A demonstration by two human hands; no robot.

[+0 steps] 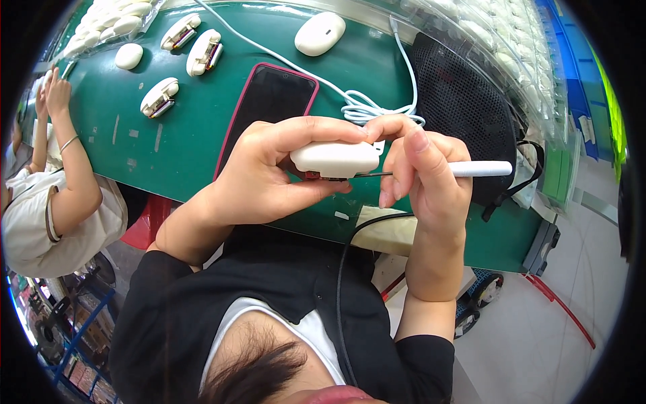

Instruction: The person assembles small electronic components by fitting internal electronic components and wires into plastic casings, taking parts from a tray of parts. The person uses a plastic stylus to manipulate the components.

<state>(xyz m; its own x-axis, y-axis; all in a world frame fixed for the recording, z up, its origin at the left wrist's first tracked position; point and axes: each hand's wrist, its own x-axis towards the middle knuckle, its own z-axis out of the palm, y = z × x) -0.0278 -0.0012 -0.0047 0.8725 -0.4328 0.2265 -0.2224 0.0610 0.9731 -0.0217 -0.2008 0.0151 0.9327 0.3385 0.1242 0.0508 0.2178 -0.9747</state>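
My left hand (245, 172) is closed around a rounded white plastic case (334, 157), thumb below and fingers over its top. Reddish and dark inner parts show along the case's lower edge. In my right hand (436, 178) is a slim screwdriver-like tool with a white handle (486, 168); its thin dark shaft points left to the underside of the case, and the tip is hidden there. The right index finger reaches to the case's right end, beside a small white tab (378, 147). Beyond my left hand lies a black phone (276, 94) with a pink edge.
Several opened white cases, one of them (204, 52), lie on the green table (121, 145). Further back are a closed white case (320, 34) and a coiled white cable (370, 106). A black mesh bag (464, 111) stands right, near trays of white parts. Another person (64, 209) works at left.
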